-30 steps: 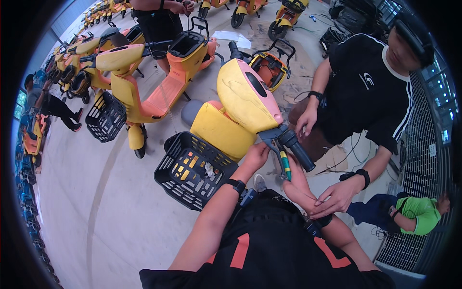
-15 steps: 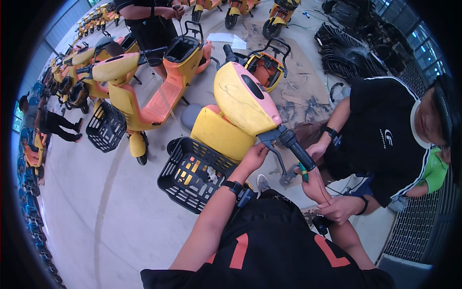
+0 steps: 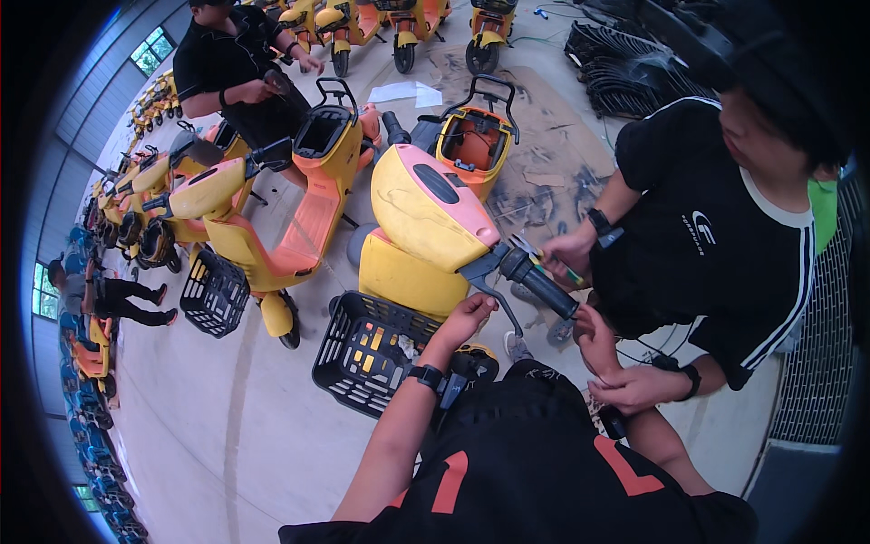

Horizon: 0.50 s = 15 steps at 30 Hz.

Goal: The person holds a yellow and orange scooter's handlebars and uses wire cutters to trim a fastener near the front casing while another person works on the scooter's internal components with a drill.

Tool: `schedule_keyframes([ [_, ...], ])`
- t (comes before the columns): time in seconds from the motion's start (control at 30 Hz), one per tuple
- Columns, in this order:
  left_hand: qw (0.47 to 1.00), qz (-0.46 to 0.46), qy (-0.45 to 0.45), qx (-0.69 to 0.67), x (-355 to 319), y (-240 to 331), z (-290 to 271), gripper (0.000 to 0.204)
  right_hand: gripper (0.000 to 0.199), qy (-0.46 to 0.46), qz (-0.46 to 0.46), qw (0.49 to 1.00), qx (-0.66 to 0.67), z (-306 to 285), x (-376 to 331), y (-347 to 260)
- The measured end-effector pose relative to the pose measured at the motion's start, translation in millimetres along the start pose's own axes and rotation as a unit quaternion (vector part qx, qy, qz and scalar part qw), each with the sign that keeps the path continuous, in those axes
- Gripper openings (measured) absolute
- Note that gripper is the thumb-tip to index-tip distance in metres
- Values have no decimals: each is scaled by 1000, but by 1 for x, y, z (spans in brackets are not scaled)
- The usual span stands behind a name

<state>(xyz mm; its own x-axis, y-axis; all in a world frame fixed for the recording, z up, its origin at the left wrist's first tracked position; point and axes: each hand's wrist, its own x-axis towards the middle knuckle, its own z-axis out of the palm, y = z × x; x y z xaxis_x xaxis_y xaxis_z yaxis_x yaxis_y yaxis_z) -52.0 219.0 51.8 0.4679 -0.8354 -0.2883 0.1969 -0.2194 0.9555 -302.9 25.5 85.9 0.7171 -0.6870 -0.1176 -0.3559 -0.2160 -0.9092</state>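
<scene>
Left of the near scooter (image 3: pixel 424 195) and its front basket (image 3: pixel 390 313) stands another scooter (image 3: pixel 303 232).

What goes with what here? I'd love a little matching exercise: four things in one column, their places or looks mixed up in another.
Things:
1. The wearer's left hand
2. The green-handled tool
3. The front basket
4. The handlebar grip

Places or looks:
A. Black and full of slots, below the yellow front panel
B. In a co-worker's hand
C. Its end is by the fingertips of the wearer's right hand
D. Its fingers are close to the brake lever

Pairs: 1-D, 2-B, 3-A, 4-C
</scene>
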Motion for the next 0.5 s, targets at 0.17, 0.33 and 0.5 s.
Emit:
schedule_keyframes([
  [0.17,995,62,7,-74,-3,-10,4,27,50,-215,39,967,-130,14,-18,52],
  [0.33,997,25,-32,-64,-11,-42,-11,32,39,-257,174,942,-126,-5,-62,139],
  [0.5,999,49,13,7,-23,-45,-10,46,39,-254,233,922,178,-61,-110,182],
])
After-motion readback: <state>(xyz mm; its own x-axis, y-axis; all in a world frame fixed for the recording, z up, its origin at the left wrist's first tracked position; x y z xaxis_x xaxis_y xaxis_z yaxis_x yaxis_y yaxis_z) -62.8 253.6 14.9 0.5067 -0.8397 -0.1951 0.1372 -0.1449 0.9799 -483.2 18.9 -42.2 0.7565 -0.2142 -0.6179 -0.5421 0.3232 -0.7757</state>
